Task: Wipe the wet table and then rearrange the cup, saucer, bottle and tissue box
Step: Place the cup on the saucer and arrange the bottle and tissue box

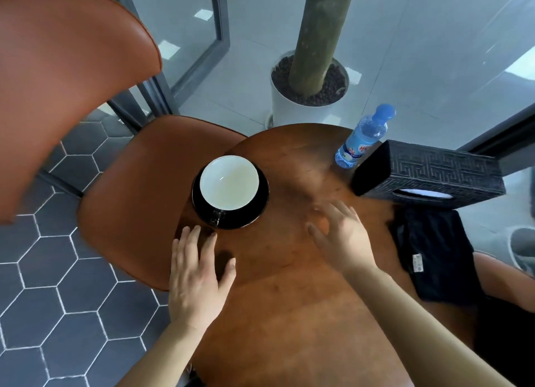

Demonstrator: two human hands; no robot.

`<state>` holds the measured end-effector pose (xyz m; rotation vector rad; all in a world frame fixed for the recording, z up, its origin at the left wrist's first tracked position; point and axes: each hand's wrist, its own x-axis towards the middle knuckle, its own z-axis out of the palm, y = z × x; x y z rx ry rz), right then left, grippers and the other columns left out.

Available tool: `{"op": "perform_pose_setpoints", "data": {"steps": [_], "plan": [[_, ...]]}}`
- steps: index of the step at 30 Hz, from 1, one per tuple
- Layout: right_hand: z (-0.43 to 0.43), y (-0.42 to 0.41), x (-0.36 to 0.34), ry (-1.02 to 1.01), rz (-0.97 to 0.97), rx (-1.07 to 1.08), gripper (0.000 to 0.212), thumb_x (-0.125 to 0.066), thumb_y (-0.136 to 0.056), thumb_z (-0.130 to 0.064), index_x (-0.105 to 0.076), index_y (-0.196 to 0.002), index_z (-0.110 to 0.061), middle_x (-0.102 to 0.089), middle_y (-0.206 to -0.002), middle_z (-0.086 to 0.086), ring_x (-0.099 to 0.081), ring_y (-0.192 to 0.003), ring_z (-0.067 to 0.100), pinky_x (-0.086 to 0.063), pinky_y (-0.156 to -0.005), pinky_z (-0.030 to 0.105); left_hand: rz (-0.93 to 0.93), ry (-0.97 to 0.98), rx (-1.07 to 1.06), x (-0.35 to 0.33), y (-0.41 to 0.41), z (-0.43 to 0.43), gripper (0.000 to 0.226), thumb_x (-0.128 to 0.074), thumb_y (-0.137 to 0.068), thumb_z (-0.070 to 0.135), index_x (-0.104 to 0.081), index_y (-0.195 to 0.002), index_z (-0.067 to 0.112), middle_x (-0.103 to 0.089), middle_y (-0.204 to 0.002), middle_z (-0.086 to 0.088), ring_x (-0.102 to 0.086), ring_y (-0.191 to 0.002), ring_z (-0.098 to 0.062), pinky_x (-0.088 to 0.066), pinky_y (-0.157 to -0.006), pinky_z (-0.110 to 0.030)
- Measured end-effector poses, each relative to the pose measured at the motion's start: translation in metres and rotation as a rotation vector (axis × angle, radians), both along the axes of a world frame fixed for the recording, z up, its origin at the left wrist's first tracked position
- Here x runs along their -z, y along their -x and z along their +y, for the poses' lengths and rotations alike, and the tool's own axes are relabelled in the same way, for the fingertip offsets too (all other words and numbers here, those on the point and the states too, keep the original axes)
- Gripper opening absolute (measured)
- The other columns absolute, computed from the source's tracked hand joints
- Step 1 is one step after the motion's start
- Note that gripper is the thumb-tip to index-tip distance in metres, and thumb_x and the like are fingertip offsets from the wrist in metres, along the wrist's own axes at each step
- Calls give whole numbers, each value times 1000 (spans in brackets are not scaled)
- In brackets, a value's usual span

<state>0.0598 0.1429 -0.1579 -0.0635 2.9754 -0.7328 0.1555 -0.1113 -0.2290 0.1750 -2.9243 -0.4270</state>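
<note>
A round brown wooden table [289, 294] fills the middle of the view. A cup [229, 181], white inside, stands on a black saucer [262, 201] at the table's left edge. A clear water bottle with a blue cap [363, 138] stands at the far right. Beside it lies a black patterned tissue box [434, 172]. A dark cloth [434, 250] lies flat on the right edge. My left hand [197, 274] rests flat on the table just below the saucer, fingers apart. My right hand [344, 236] hovers open over the table centre, blurred, holding nothing.
A brown leather chair [124, 207] stands close against the table's left side. A white planter with a thick trunk [307, 97] stands behind the table. Glass panels with dark frames run along the back. The floor is grey hexagon tile on the left.
</note>
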Motion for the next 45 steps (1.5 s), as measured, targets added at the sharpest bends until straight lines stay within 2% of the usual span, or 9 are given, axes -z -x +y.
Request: {"op": "perform_pose_setpoints", "data": {"steps": [8, 13, 17, 22, 26, 32, 36, 39, 45], "plan": [[73, -34, 44, -261, 82, 39, 63, -47, -93, -52, -57, -137, -9, -49, -148, 14, -40, -137, 37, -37, -114, 50, 145, 55, 252, -2, -7, 12, 29, -57, -93, 24, -73, -108, 6, -60, -118, -18, -59, -113, -39, -38, -112, -59], [79, -46, 60, -280, 46, 22, 68, -36, -98, -57, -44, -150, -14, -33, -162, 9, -24, -151, 32, -26, -121, 49, 147, -110, 502, -41, 18, 77, 24, -59, -95, 25, -73, -109, 11, -65, -104, -5, -65, -91, -23, -56, -81, -37], [78, -46, 60, -295, 22, 29, 68, -35, -98, -58, -39, -153, -17, -26, -165, 6, -16, -154, 28, -19, -123, 46, 96, -297, 465, -96, 97, 140, 40, -60, -96, 36, -58, -129, 14, -62, -113, -4, -61, -98, -18, -52, -82, -29], [80, -46, 60, -284, 24, 23, 67, -38, -99, -57, -42, -152, -17, -29, -164, 7, -19, -154, 28, -18, -123, 45, -199, -713, 158, -137, 202, 188, 79, -73, -86, 18, -31, -152, 21, -47, -144, -6, -53, -122, -14, -47, -104, -32], [81, -47, 61, -287, 40, 13, 66, -37, -99, -57, -44, -151, -17, -30, -164, 6, -19, -154, 28, -20, -123, 45, -375, -772, 184, -145, 257, 187, 103, -72, -80, 3, -12, -159, 28, -31, -162, -2, -36, -144, -15, -39, -114, -39], [80, -48, 63, -288, 61, 22, 66, -39, -98, -57, -45, -150, -17, -31, -163, 6, -18, -154, 26, -18, -123, 44, -452, -710, 436, -147, 278, 195, 79, -83, -72, 0, -50, -141, 20, -59, -135, 0, -56, -124, -14, -48, -95, -22], [81, -48, 63, -289, 73, 23, 66, -39, -99, -57, -46, -149, -16, -32, -163, 6, -18, -154, 26, -17, -123, 44, -351, -546, 433, -140, 279, 197, 42, -85, -72, 22, -64, -107, 12, -70, -104, -4, -67, -96, -22, -57, -86, -41], [81, -47, 63, -291, 76, 27, 66, -39, -98, -56, -46, -149, -15, -32, -163, 6, -18, -154, 26, -18, -123, 44, -284, -480, 414, -141, 279, 189, 35, -85, -73, 26, -64, -95, 9, -67, -89, 0, -61, -80, -15, -52, -71, -34], [80, -47, 64, -295, 81, 29, 66, -40, -97, -56, -48, -148, -15, -33, -163, 7, -19, -154, 27, -18, -123, 44, -250, -472, 327, -149, 271, 152, 38, -86, -73, 25, -68, -104, 11, -72, -102, -3, -68, -96, -19, -59, -86, -41]]}}
